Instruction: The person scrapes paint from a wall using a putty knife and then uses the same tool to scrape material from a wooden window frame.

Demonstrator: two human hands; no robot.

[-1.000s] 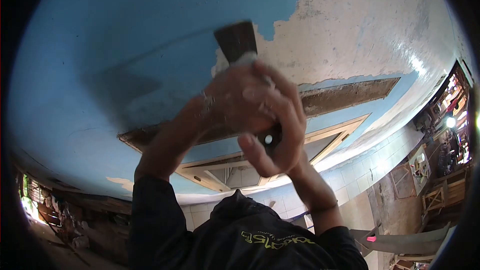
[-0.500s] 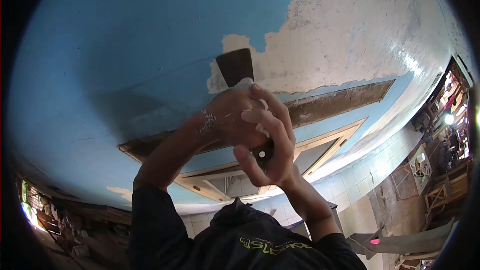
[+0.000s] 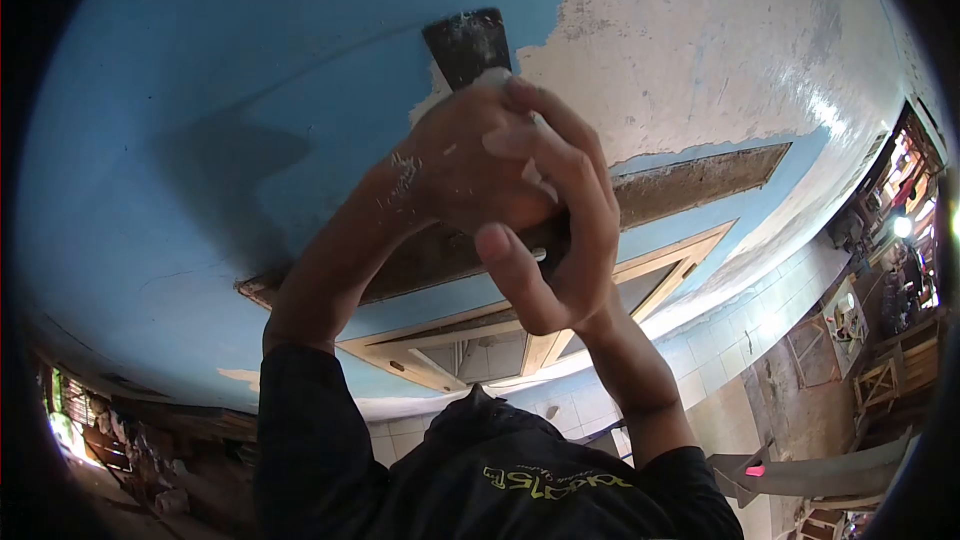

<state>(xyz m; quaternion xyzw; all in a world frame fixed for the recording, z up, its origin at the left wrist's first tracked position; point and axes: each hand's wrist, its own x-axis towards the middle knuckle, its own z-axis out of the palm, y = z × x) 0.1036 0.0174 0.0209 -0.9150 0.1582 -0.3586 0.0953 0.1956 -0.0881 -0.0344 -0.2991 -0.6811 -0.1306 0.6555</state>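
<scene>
A putty scraper with a wide dark blade lies against the wall, its edge on blue paint beside a stripped pale patch. My left hand is closed round its handle, mostly hidden; white paint flakes cling to the wrist. Over it curls my right hand, fingers across the left hand's knuckles and palm by the handle's butt end, thumb sticking out. Both hands bear on the same tool.
Below the hands runs a brown wooden strip, with a pale wooden frame under it. White tiles line the lower wall. At right are a lit opening and wooden furniture.
Both hands and the scraper have moved up the wall. The blade now lies higher, over blue paint above the stripped notch, and small flakes show on it.
</scene>
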